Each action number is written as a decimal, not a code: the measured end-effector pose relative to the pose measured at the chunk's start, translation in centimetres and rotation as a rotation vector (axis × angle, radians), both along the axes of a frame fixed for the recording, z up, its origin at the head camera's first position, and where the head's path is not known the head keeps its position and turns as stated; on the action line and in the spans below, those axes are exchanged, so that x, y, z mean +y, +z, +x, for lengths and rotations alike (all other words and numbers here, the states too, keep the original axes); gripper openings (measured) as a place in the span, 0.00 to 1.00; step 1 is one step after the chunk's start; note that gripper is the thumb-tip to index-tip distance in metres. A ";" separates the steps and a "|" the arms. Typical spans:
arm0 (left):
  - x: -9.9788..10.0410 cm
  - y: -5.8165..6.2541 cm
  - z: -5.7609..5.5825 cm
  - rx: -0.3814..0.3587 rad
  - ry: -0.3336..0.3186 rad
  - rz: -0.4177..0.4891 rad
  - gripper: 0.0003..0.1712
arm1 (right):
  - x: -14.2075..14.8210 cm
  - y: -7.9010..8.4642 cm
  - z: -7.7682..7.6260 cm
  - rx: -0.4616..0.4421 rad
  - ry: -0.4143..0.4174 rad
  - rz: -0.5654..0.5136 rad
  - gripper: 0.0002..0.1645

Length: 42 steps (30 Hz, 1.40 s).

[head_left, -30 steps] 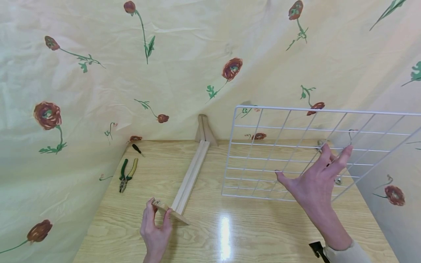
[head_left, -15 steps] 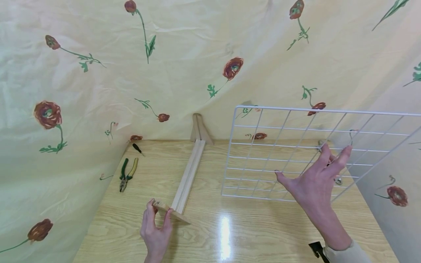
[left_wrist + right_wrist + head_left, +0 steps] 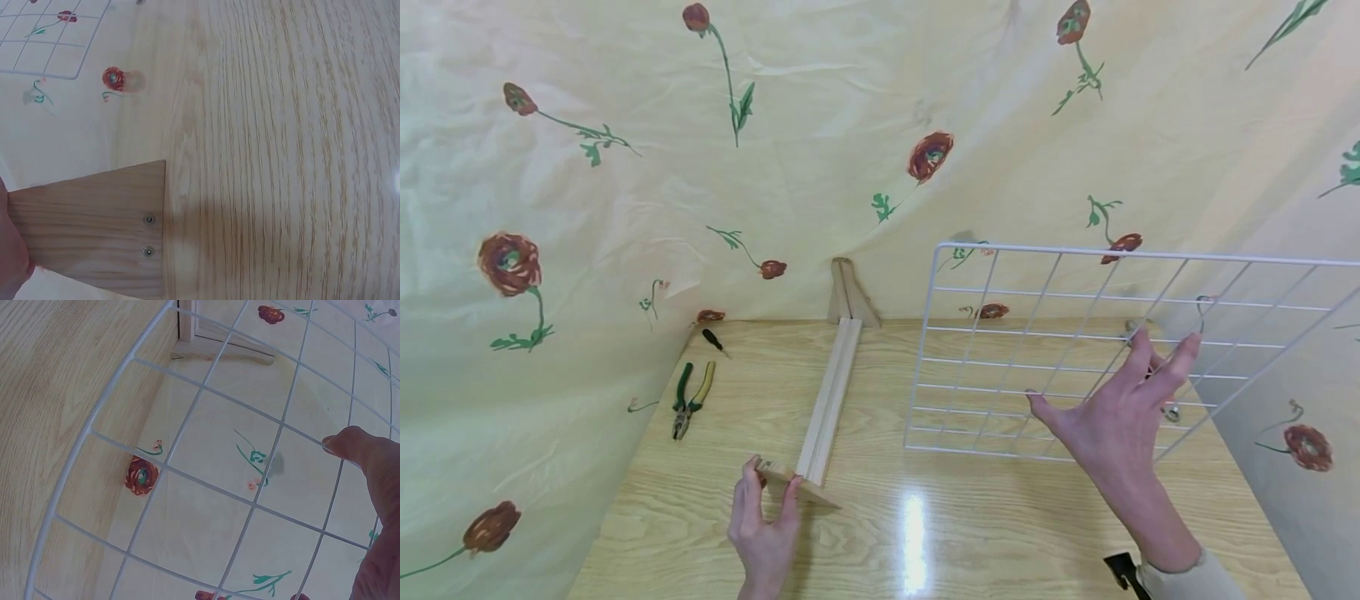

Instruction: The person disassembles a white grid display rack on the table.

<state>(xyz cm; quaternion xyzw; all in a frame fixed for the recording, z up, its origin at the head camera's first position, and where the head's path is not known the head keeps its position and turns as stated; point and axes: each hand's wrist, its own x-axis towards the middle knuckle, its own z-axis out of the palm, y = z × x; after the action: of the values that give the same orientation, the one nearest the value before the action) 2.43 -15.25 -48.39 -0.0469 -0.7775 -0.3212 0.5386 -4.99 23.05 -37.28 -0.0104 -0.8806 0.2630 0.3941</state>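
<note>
Wooden stand (image 3: 831,400) at 7 o'clock: far end has swung toward 9; left hand (image 3: 765,533) pinches near end panel (image 3: 815,492). Right hand (image 3: 1118,421), 4 o'clock, fingers spread wide, holds white wire grid (image 3: 1058,335) at 3.

Left hand (image 3: 765,533): near, left of centre; thumb and fingers bent in a pinch, tips pointing far.
Right hand (image 3: 1116,417): right side, farther out; gripping, fingers spread, thumb out left.
Right forearm (image 3: 1159,508): slants far-left from near right.
Right outer fingers: mostly hidden, curl unclear.
</note>
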 end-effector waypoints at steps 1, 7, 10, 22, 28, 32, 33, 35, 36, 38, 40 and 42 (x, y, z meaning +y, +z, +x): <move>0.1 0.0 0.0 -0.001 0.000 0.001 0.37 | 0.0 0.0 0.0 -0.002 -0.001 -0.003 0.82; 0.6 0.0 -0.1 0.004 0.017 -0.004 0.36 | 0.0 0.0 0.0 -0.017 -0.007 -0.014 0.83; 0.8 0.2 -0.1 0.011 0.019 -0.004 0.36 | 0.0 0.0 0.0 -0.019 -0.006 -0.013 0.82; 1.2 -0.6 -0.3 -0.002 0.029 -0.010 0.35 | 0.1 -0.1 0.1 -0.030 -0.012 -0.016 0.82; 1.6 -0.6 -0.3 0.007 0.031 -0.001 0.36 | 0.0 -0.2 0.1 -0.003 0.004 -0.005 0.81; 1.9 -0.6 -0.3 0.011 0.035 0.007 0.36 | 0.0 -0.3 0.2 -0.033 -0.006 0.007 0.81; 2.0 -0.6 -0.3 0.012 0.039 0.007 0.36 | 0.0 -0.3 0.2 -0.036 -0.010 0.010 0.81; 2.1 -0.6 -0.3 0.012 0.045 0.009 0.36 | 0.0 -0.3 0.2 -0.041 -0.017 0.016 0.80; 2.2 -0.6 -0.3 0.012 0.050 0.009 0.36 | 0.0 -0.3 0.2 -0.037 -0.016 0.017 0.80; 2.4 -0.5 -0.3 0.012 0.058 0.010 0.36 | 0.0 -0.4 0.1 -0.025 -0.016 0.018 0.80; 2.5 -0.4 -0.3 0.014 0.062 0.012 0.36 | 0.0 -0.4 0.0 -0.013 -0.018 0.020 0.79; 2.7 -0.2 -0.4 0.018 0.058 0.020 0.36 | 0.0 -0.5 -0.1 -0.006 -0.015 0.019 0.79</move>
<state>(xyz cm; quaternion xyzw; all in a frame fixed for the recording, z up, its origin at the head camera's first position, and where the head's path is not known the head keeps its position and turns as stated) 2.04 -12.57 -48.58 -0.0217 -0.7706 -0.3126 0.5550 -5.06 23.04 -37.75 -0.0142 -0.8841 0.2515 0.3937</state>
